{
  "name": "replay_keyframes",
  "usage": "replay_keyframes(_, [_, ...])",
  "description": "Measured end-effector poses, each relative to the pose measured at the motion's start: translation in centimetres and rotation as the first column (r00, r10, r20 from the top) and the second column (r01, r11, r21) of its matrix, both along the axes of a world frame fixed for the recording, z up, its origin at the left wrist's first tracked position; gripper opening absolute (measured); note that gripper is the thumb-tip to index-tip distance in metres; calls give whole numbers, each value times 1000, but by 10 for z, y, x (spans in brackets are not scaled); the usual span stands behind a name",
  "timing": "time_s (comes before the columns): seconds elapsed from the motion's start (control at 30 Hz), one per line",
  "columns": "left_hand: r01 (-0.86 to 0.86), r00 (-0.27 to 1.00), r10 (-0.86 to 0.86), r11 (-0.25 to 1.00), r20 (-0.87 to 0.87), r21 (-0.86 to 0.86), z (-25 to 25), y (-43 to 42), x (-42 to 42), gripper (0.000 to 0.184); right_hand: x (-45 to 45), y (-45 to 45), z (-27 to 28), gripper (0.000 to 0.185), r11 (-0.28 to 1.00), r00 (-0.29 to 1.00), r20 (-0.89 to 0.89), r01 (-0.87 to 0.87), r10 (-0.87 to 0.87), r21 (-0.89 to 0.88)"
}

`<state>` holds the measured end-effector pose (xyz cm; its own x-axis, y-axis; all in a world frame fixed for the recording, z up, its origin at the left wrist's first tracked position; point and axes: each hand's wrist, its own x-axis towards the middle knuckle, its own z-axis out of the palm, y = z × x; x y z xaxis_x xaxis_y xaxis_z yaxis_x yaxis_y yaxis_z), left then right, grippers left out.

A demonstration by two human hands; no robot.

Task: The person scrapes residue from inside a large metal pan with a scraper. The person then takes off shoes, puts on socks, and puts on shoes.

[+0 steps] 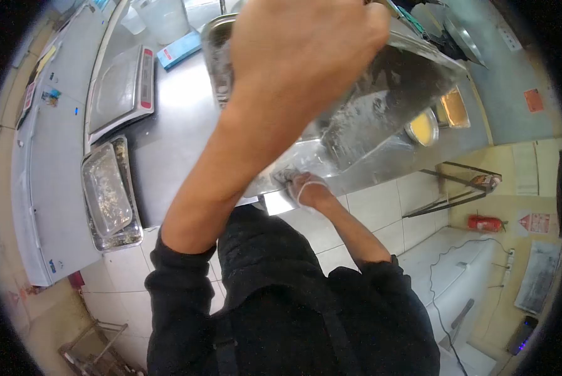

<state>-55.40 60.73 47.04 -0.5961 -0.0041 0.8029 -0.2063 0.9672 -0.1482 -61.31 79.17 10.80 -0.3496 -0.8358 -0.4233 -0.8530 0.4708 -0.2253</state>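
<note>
Large and close to the camera, my left hand [312,44] is closed at the top of the view, apparently on the far rim of a big metal pan [393,94]. Its fingertips are hidden and partly cut off. The pan is tilted, and its inner surface is streaked with white residue. My right hand [309,188], in a clear plastic glove, is low at the near edge of the pan. The fingers of that hand are blurred against a greyish patch, so what they hold, if anything, does not show.
On the steel counter [174,125] stand a scale [121,88], a blue box [179,50] and a clear jug [162,19]. Stacked trays [108,194] overhang the near left edge. A round tin with yellow contents [423,128] and a foil-coloured container [455,108] are at the right.
</note>
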Motion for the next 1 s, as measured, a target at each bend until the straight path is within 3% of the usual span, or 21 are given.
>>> replay_keyframes(0.07, [-28,1000,28,999,-2,-46,0,2,-2,7,19,-22,49,39,978,979,84,173,-184,120])
replay_keyframes(0.1, [-39,999,39,997,-2,-71,-2,1,-2,7,11,-21,25,39,978,980,86,166,-177,125])
replay_keyframes(0.17, [-42,999,41,996,-13,-80,-3,-2,-2,7,0,-9,-41,37,999,999,2,-51,51,-2])
replay_keyframes(0.2, [-33,999,32,997,-25,-69,-2,-2,-2,6,6,-6,-38,34,990,1000,-15,-5,3,-139])
replay_keyframes(0.23, [-25,999,23,998,-37,-59,-2,-2,-1,6,10,-16,-23,34,991,1000,-24,-1,-2,-136])
replay_keyframes(0.3, [-21,1000,20,996,-22,-83,-1,-2,1,6,19,-41,7,32,944,949,81,313,-306,-105])
replay_keyframes(0.37, [-24,1000,25,996,15,-90,-3,-3,2,6,7,-50,-5,32,944,963,92,266,-253,-196])
replay_keyframes(0.43, [-34,999,38,994,31,-103,-1,-3,2,5,-3,-59,22,32,981,959,216,192,-182,-30])
replay_keyframes(0.47, [-54,998,55,993,13,-106,0,-2,2,6,0,-54,37,32,987,972,173,163,-160,0])
replay_keyframes(0.6, [-65,998,65,998,12,-22,-7,-4,3,7,11,-8,-39,37,996,995,77,67,-62,-66])
replay_keyframes(0.67, [-44,998,42,998,-45,-38,-9,-4,4,8,15,-7,-60,36,956,989,24,148,-147,-254])
replay_keyframes(0.73, [-29,993,19,996,-119,-84,-7,-4,2,8,16,-30,-24,34,936,983,62,184,-173,-300])
replay_keyframes(0.83, [-38,994,21,987,-106,-157,-6,-6,2,8,0,-58,-29,33,916,959,259,206,-119,-344])
replay_keyframes(0.9, [-4,992,-1,999,-122,-41,-8,-5,2,7,1,-45,7,33,989,991,136,27,-7,-146])
replay_keyframes(1.0, [8,998,-9,1000,-63,-17,-7,-5,6,8,11,-23,20,35,992,986,169,21,0,-122])
